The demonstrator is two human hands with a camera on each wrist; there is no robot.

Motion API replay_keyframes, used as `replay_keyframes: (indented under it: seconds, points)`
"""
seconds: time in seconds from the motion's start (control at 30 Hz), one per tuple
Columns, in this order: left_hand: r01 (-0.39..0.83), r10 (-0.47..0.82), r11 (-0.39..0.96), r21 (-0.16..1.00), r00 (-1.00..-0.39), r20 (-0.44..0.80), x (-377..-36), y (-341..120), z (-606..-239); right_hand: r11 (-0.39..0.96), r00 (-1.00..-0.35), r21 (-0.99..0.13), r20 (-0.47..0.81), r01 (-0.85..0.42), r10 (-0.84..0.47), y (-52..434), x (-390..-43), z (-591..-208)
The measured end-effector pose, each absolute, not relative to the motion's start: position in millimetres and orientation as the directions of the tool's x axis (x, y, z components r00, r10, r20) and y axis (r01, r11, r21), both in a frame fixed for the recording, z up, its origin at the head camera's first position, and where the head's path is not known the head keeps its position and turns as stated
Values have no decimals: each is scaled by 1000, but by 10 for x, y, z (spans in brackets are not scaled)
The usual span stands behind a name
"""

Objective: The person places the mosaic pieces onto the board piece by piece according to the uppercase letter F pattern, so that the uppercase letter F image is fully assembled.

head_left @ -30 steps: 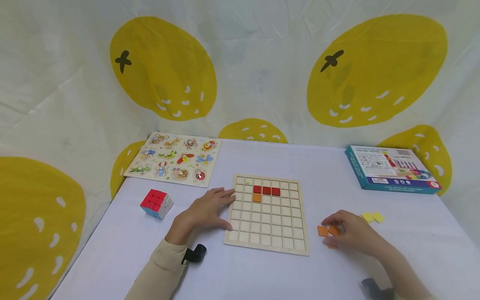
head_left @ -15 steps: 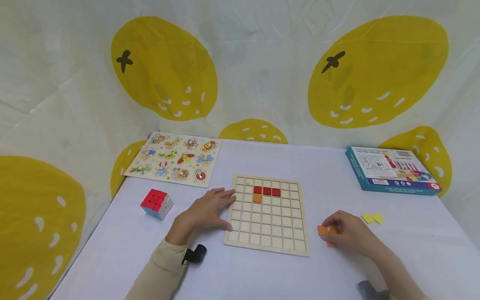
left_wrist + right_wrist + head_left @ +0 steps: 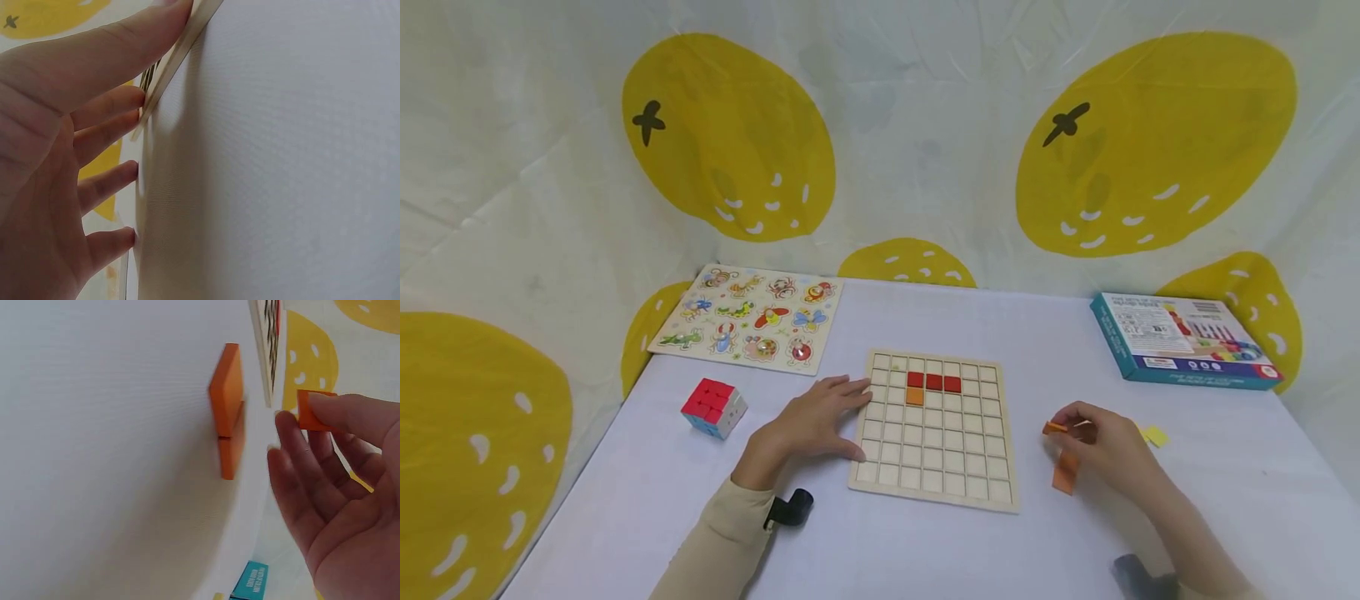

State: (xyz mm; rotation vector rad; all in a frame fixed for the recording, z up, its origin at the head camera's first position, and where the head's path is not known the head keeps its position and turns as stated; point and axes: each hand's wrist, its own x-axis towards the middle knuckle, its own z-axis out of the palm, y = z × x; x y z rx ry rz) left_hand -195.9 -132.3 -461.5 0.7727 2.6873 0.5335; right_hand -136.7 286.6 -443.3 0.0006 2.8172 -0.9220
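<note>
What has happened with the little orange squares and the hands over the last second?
The right hand has pinched one orange tile and lifted it off the table; two orange tiles stay lying there. The left hand still rests against the grid board's left edge, and the red tiles on it have not moved.
</note>
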Motion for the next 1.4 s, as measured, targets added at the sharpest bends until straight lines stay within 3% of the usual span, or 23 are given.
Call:
replay_keyframes:
  seconds: [0.33, 0.83, 1.03, 1.4]
  points:
    - [444, 557, 785, 431, -811, -179, -1964, -1322, -4625, 718, -994, -693, -106, 68, -9, 2778, -1440, -4257]
    - [446, 556, 788, 424, -812, -179, -1968, -1321, -4620, 613, -990, -790, -84, -2, -112, 2472, -1552, -4233]
    - [438, 546, 795, 420, -818, -181, -1962, -1316, -4605, 636, -987, -767, -27, -83, -161, 2263, -1601, -4256]
    - [440, 548, 791, 425, -818, -173, -1972, -1326, -4618, 612, -972, -782, -35, -119, -234, 1832, -1720, -4409]
